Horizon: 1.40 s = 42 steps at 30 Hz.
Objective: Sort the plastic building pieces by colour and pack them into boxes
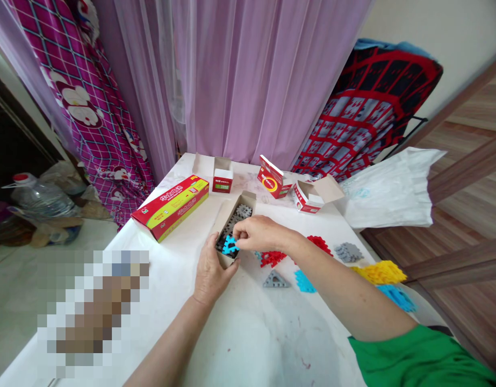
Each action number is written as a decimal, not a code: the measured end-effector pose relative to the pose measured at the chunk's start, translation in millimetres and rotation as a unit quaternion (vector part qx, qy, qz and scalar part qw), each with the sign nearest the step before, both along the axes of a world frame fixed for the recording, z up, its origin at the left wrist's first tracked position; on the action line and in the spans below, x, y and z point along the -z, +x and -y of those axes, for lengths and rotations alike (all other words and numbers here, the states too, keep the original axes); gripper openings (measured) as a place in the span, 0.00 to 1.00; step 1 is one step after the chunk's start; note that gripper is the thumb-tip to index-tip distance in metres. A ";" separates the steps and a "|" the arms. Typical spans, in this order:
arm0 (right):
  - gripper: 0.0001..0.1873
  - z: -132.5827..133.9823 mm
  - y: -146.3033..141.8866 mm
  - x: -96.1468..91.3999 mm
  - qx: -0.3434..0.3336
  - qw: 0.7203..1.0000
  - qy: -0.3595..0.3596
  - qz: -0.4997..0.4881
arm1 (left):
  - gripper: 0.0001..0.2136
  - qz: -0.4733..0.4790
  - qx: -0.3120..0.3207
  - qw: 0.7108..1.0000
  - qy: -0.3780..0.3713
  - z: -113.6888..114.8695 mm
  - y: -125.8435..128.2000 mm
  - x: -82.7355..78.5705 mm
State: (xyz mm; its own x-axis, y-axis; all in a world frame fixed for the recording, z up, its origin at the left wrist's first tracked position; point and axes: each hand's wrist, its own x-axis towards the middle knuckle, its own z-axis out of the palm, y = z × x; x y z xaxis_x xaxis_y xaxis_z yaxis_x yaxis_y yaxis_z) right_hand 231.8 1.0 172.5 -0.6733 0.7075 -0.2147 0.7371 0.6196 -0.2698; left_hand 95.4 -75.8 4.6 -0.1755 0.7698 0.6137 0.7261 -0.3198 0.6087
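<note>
Near the middle of the tabletop (248,333) lies a narrow open cardboard box (225,215), its long side running from the near end towards the far edge. It is packed with grey toothed pieces (242,211), stacked flat.

Along the far edge stand three small red and white cartons. One (222,180) is upright with its flap raised, one (274,183) is tilted on a corner, and one (310,196) lies on its side with its mouth open towards the right edge. I cannot see into any of them. A long red and yellow box (171,207), closed, lies towards the left edge. A white plastic bag (388,188) droops over the right edge.

The left hand (211,271) comes in from the near edge, palm down, with fingers and thumb wrapped round the near end of the open box. The right hand (259,234) reaches across from the right, forearm low over the table. Its fingertips are closed in a pinch on a blue piece (230,245), held right at the near end of the box, over the grey ones and just above the left thumb.

Loose pieces lie to the right of the box:
- red pieces (272,258) just under the right wrist
- a grey triangle (275,279)
- a flat blue one (304,282)
- a grey cluster (348,251)
- a yellow heap (380,271) close to the right edge
</note>
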 end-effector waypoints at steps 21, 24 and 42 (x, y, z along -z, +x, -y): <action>0.13 1.2 1.3 3.2 0.014 0.991 0.109 0.073 | 0.40 0.003 0.003 1.000 -0.010 0.1 0.3 -0.7; 0.12 -0.8 5.3 2.0 0.027 0.994 0.097 0.029 | 0.40 0.002 0.004 1.000 -0.009 0.1 0.3 -0.9; 0.14 4.9 3.5 -1.4 0.017 0.983 0.155 0.097 | 0.41 -0.001 0.002 1.000 -0.011 0.4 0.3 -1.1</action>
